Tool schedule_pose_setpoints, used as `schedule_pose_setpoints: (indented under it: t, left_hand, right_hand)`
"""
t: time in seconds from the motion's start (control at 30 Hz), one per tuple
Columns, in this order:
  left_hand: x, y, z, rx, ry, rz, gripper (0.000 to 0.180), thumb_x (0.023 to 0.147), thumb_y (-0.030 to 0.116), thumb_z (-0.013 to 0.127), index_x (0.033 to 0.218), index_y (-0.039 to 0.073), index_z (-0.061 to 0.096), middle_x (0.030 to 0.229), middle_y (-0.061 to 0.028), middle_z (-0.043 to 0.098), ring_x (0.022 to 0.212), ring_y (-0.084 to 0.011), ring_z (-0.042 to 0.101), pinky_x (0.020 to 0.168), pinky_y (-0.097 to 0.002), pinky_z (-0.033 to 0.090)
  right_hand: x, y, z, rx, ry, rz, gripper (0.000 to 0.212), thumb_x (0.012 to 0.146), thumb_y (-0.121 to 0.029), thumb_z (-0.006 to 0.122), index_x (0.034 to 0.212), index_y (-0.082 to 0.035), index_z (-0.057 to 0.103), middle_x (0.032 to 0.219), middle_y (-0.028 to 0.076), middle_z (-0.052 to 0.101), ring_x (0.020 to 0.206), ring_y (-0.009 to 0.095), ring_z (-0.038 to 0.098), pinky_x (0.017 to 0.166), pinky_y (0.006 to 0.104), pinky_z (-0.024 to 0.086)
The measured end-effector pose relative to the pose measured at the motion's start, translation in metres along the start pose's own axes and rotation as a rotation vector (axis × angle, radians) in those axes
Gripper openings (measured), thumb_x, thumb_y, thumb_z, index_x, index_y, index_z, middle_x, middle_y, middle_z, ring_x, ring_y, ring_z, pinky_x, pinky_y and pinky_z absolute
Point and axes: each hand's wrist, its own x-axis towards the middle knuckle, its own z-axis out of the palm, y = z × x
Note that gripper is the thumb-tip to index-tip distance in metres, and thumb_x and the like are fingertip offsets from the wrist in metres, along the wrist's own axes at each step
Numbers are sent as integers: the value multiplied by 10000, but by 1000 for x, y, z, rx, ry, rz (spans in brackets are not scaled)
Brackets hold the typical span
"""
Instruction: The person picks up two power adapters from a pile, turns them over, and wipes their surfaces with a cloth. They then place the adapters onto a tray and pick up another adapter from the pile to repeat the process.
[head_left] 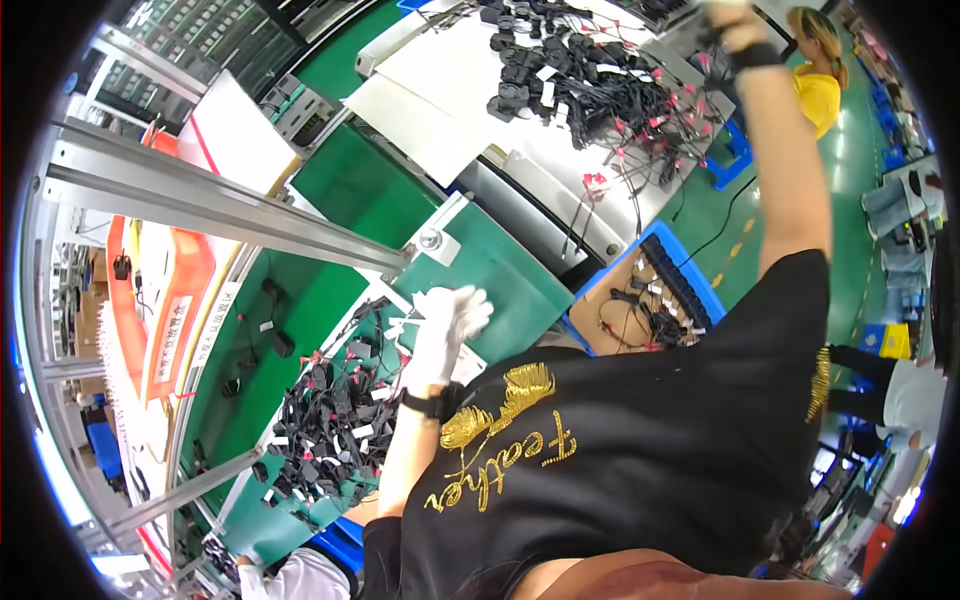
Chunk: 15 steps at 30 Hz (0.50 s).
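Head view: the left hand (pixel 455 318) is hovering over the green bench (pixel 515 275), fingers (pixel 476 299) slightly spread, while the blurred right hand (pixel 735 28) is hanging near black cables (pixel 550 90) at one o'clock, fingers indiscernible.

Black cabled units (pixel 590 85) | white-tagged, red-tipped | tangled heaps | white table (pixel 548 150), green table (pixel 262 535)

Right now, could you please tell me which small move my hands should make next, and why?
Probably draw the right hand back toward the green work surface: it is stretched out near the heaped black cables, while the gloved left hand, seemingly empty, is by that surface. Blur hides whether the right holds anything.
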Motion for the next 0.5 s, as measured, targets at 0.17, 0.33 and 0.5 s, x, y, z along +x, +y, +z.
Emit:
schedule_pose_setpoints:
  t: [0.17, 0.33, 0.5]
  left_hand:
    - [-43, -2, -10, 73, 152, -10, 564, 938, 400, 420, 1254, -67, 400, 1241, -221, 482, 1104, -316, 529, 956, -421, 421]
    - [-83, -19, -30, -26, 301, -29, 609, 947, 432, 361, 1358, -14, 309, 1319, -183, 438, 1151, -286, 497, 987, -404, 385]
    - [-101, -12, -10, -166, 425, 72, 460, 941, 295, 442, 1299, 7, 417, 1279, -152, 493, 1155, -267, 504, 983, -375, 396]
  right_hand:
    - [-192, 14, 113, -9, -591, 89, 637, 756, -363, 597, 1308, -113, 402, 1181, 222, 480, 1057, 415, 494, 923, 453, 410]
    - [-277, -14, 156, -145, -845, -182, 646, 715, -456, 624, 1294, -241, 434, 1149, 171, 468, 1056, 547, 359, 852, 628, 363]
    - [-253, -3, 166, -66, -927, -179, 652, 725, -468, 601, 1259, -115, 476, 1186, 138, 532, 1089, 312, 491, 914, 467, 342]
